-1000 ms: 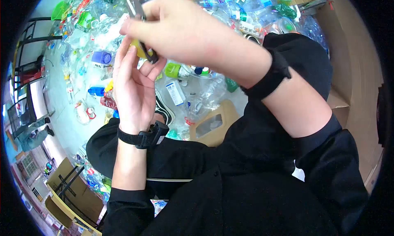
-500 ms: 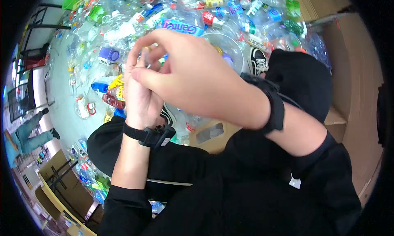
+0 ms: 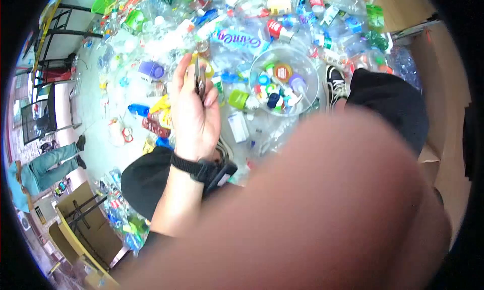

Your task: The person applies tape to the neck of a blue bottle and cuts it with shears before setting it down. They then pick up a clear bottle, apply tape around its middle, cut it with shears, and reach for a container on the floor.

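My left hand (image 3: 195,113), palm up with curled fingers, holds a slim dark metallic tool (image 3: 200,81) that points upward; its exact kind is unclear. Close to the camera, my right hand (image 3: 322,204) and arm are a large blur across the lower right, and its fingers cannot be made out. Right of my left hand stands a clear round tub (image 3: 315,83) with several coloured caps in it. Between them lie a green item (image 3: 238,99) and a white box-like item (image 3: 238,127).
Plastic bottles, among them a blue bottle (image 3: 138,109), and wrappers such as a blue one (image 3: 239,40) cover much of the floor. Cardboard (image 3: 451,113) stands at the right. A person (image 3: 48,171) is at the far left.
My right hand has moved away from my left hand, down and toward the camera. The tub of caps and the metallic tool are now in plain view. The whole view has shifted slightly.
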Demonstrator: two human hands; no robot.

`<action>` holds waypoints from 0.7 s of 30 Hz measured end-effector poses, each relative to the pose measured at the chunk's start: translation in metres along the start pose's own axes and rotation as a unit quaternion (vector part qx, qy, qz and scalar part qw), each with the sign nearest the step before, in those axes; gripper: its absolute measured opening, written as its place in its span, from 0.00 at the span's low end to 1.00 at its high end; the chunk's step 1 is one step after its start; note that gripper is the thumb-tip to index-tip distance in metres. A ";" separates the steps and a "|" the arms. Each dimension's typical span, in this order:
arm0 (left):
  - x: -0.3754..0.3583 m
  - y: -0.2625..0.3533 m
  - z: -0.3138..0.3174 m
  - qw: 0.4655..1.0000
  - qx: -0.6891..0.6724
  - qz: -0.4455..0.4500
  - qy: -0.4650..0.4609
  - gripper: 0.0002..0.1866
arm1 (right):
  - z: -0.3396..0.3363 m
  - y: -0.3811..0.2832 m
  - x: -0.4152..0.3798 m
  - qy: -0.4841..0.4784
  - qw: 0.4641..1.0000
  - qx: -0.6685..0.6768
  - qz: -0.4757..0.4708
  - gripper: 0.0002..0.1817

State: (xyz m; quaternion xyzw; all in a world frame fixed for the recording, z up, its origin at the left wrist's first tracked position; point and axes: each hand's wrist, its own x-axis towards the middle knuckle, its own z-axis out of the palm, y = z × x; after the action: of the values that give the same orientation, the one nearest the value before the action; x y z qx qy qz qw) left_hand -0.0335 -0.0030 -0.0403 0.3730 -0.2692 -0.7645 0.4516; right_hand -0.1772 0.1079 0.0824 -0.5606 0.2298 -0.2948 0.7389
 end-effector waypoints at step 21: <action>-0.008 0.002 0.011 1.000 0.006 -0.005 0.018 0.24 | 0.000 -0.029 -0.049 -0.038 0.999 0.002 -0.033 0.15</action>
State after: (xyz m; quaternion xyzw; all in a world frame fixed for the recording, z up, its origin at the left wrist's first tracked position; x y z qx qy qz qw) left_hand -0.0384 0.0042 -0.0297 0.3912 -0.2634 -0.7583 0.4501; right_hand -0.2174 0.1357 0.1112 -0.5773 0.1823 -0.2977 0.7382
